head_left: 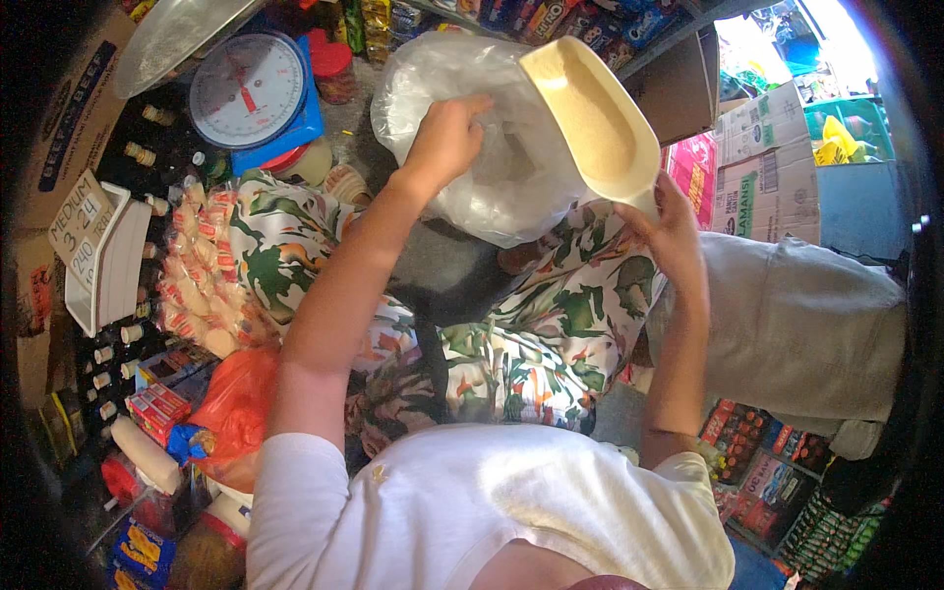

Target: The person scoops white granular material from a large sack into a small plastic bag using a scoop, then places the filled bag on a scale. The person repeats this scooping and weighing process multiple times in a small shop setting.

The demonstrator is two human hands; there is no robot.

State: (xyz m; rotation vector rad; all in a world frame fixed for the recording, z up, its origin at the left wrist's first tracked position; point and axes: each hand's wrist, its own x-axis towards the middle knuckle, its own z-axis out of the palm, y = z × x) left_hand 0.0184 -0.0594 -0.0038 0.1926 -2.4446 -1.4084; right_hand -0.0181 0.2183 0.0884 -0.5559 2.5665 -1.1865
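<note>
My right hand [671, 228] is closed around the handle of a cream scoop [644, 147]. Light brown, sugar-like grains [592, 118] lie in the scoop, which is raised at the right side of a large clear plastic bag [423, 74]. My left hand [447, 141] grips the bag at its upper left, fingers curled and pressed together on the film. Between my knees the bag hangs bulging, with something brownish dimly visible inside. My patterned trousers [580, 295] frame it on both sides.
A blue dial scale [248, 90] with a metal pan [177, 39] stands at the far left. A pale sack [787, 329] lies to the right, below cardboard cartons [772, 157]. Bags of small packets [202, 275] and an orange plastic bag [236, 413] crowd the left.
</note>
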